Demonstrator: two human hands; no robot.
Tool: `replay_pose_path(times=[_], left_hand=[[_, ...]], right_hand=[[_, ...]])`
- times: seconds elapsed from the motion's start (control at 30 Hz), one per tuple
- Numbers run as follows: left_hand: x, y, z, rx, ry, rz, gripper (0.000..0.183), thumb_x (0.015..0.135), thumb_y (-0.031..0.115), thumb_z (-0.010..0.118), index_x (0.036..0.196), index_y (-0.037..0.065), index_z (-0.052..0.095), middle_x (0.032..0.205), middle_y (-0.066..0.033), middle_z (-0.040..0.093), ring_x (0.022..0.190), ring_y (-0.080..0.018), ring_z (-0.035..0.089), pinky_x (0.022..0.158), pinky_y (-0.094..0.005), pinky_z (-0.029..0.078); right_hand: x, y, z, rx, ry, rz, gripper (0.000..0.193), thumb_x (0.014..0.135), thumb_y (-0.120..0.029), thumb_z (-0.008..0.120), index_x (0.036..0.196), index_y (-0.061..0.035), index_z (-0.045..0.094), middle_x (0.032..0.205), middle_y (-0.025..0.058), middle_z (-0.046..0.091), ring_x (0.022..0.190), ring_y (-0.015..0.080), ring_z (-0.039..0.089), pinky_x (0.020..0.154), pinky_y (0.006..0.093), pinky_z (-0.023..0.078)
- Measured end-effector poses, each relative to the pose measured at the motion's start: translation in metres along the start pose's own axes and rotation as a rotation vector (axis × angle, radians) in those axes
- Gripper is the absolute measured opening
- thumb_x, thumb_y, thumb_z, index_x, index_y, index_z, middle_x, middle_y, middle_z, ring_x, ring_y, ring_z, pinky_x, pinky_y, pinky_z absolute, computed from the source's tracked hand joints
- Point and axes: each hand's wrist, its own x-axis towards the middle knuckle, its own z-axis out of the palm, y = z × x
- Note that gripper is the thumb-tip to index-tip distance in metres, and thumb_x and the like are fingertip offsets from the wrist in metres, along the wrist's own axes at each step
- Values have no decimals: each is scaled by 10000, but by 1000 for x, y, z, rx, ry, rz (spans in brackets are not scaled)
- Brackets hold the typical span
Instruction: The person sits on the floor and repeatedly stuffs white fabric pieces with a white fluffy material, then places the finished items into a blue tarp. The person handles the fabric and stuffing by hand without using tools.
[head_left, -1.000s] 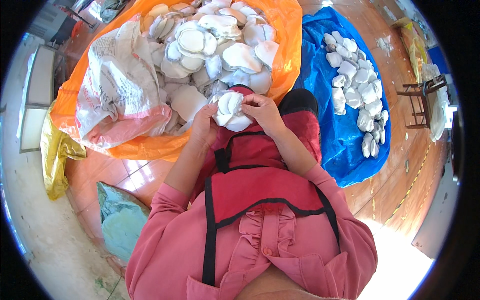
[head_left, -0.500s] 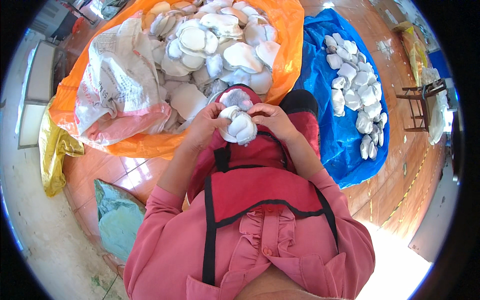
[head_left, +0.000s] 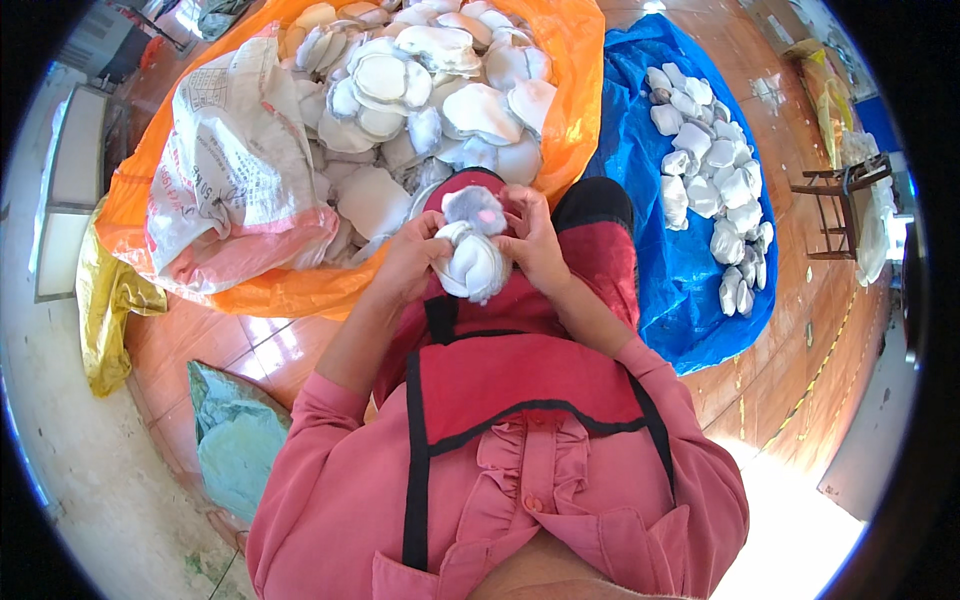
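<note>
- Head view, moved since half a second ago: right hand [head_left: 537, 248], now slightly higher, with its fingers up beside the grey end of the plush piece [head_left: 474, 264].
- Plush piece: grey furry end with pink patch, white folded lower part; held between both hands, above the person's lap.
- Left hand [head_left: 405, 260]: thumb and fingers pinched on its left edge.
- Right hand: thumb and fingers partly closed on its right side.
- Orange bag [head_left: 577, 105]: beyond the left hand, heaped with white pads [head_left: 485, 108].
- Blue sheet [head_left: 690, 320]: at right, bearing white bundles [head_left: 722, 153].
</note>
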Motion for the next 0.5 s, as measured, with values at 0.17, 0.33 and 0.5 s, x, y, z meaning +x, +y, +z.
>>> replay_pose_path(times=[0.17, 0.33, 0.5], left_hand=[[-7, 8, 7, -69, -133, 4, 272, 714, -96, 589, 947, 39, 554, 893, -25, 598, 817, -120, 588, 725, -247, 500], [-5, 10, 7, -51, -134, 33, 313, 708, -107, 598, 986, 31, 558, 967, -44, 622, 852, -140, 614, 772, -260, 513], [-4, -2, 3, -144, -155, 20, 305, 729, -132, 583, 971, 52, 560, 961, -61, 633, 812, -159, 637, 719, -263, 538]], right_hand=[[29, -44, -9, -339, -536, 160, 809, 608, -30, 796, 1335, -77, 443, 1321, 87, 492, 1280, 230, 435, 1110, 342, 310], [38, -47, -7, -404, -585, 164, 760, 629, -99, 802, 1313, -93, 471, 1277, 78, 525, 1223, 214, 480, 1048, 349, 371], [38, -52, -2, -508, -663, 157, 607, 662, -162, 793, 1207, -75, 539, 1179, 79, 574, 1130, 221, 539, 969, 347, 430]])
